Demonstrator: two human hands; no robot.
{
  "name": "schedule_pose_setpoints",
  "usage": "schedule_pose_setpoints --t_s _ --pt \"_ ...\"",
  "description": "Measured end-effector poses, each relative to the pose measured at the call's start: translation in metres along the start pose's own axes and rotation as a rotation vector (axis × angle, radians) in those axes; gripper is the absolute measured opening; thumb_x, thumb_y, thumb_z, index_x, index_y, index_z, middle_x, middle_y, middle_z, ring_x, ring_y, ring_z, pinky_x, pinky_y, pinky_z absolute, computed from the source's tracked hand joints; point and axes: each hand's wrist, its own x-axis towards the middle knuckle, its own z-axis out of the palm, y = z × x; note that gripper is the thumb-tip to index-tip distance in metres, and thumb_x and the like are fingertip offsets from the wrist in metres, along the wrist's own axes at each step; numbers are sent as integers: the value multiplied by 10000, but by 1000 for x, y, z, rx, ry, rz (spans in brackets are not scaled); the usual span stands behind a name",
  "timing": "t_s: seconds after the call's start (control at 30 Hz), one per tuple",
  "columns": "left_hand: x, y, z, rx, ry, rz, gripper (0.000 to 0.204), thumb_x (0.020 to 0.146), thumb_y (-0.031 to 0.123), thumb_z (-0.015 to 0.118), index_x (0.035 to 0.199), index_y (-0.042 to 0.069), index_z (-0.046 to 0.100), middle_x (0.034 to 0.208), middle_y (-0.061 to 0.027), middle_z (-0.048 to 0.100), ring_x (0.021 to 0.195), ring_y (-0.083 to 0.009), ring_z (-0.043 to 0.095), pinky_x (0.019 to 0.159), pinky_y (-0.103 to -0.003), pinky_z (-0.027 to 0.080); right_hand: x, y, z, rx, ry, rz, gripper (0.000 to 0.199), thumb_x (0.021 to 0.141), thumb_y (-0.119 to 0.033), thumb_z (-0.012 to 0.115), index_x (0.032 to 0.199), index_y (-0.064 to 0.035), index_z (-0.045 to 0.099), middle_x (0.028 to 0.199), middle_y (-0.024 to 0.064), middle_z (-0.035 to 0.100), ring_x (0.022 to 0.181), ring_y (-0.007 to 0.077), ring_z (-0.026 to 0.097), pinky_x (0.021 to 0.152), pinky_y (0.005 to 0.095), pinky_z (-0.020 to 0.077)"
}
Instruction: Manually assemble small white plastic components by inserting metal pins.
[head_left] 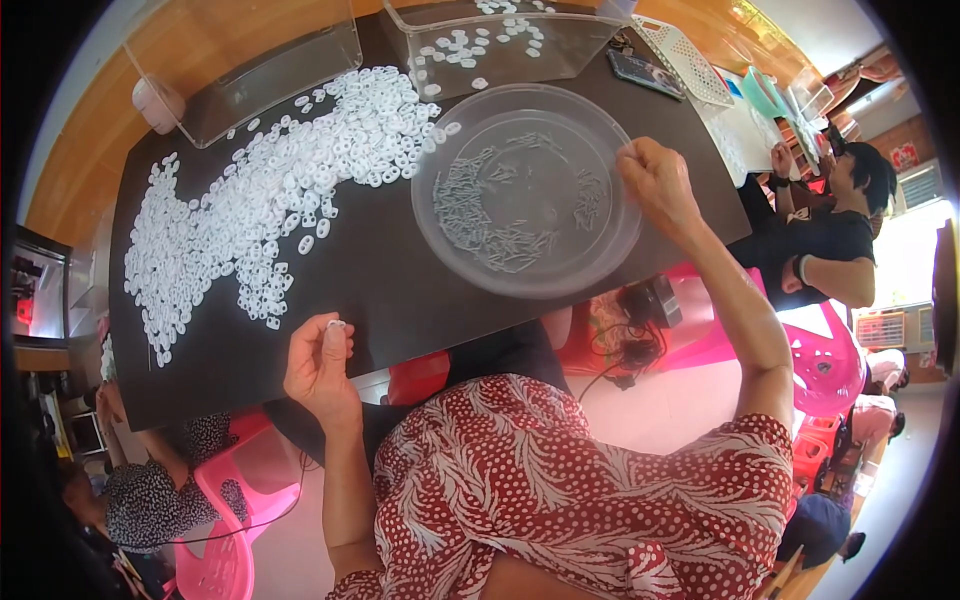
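Observation:
My left hand is closed in a pinch, just off the table's near edge. Between its thumb and fingertips sits a small white plastic piece. At the right side of the round clear tray, my right hand is closed on the rim, its fingers curled over the edge. Many thin, pale metal-like pins lie scattered in a loose ring on the tray's bottom. Left of the tray spreads a large heap of small white oval pieces with holes.
Clear bins stand at the back of the dark table, one with white pieces inside. A phone lies near a white perforated basket. Other people sit right and left. Pink stools and a cable surround the table.

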Motion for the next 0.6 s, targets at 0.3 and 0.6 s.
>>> schedule_pose_setpoints --t_s 0.3,0.6 --pt "-2 1 -2 1 0 0 142 870 81 626 975 -13 619 826 -59 629 707 -89 574 627 -193 457 4 27 7 34 -12 65 199 753 -160 571 769 32 621 623 152 606 587 252 610 587 360 471" --pt "-2 0 -3 -3 -6 0 139 872 73 620 978 -16 614 836 -55 622 715 -92 577 631 -196 459 15 25 14 -200 -83 206 223 763 -219 632 763 4 634 657 149 634 677 302 629 636 366 482"
